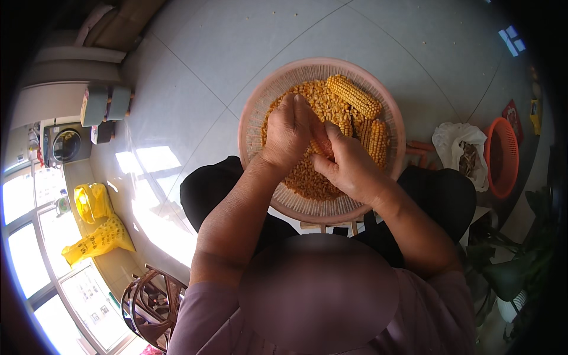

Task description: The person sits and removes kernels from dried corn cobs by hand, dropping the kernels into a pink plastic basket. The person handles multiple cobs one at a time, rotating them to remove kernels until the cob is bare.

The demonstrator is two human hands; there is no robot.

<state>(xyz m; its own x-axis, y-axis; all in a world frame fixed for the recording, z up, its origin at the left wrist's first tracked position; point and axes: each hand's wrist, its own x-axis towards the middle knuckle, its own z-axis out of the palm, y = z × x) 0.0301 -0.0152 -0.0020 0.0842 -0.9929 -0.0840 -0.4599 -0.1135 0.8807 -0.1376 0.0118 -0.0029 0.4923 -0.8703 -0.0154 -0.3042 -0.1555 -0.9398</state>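
Observation:
A partly stripped corn cob (320, 138), reddish where bare and yellow where kernels remain, is held between both hands. My left hand (288, 131) is closed around its left side, with the fingers pressed together and pointing away from me. On the other side, my right hand (353, 167) grips the same cob with thumb and fingers. Both hands are over a round, pale pink woven basket (253, 112) between my knees. Loose yellow kernels (313, 184) cover much of its bottom. At its right lie a full ear of corn (354, 96) and more ears (377, 145), partly overlapping.
Right of my knee stand a white plastic bag (444, 142) with brownish scraps and an orange-red basket (502, 139). A leafy plant (503, 275) is at lower right. Leftward are yellow bags (94, 204), a wooden chair (155, 307) and grey stools (94, 106). Stray kernels dot the tiled floor.

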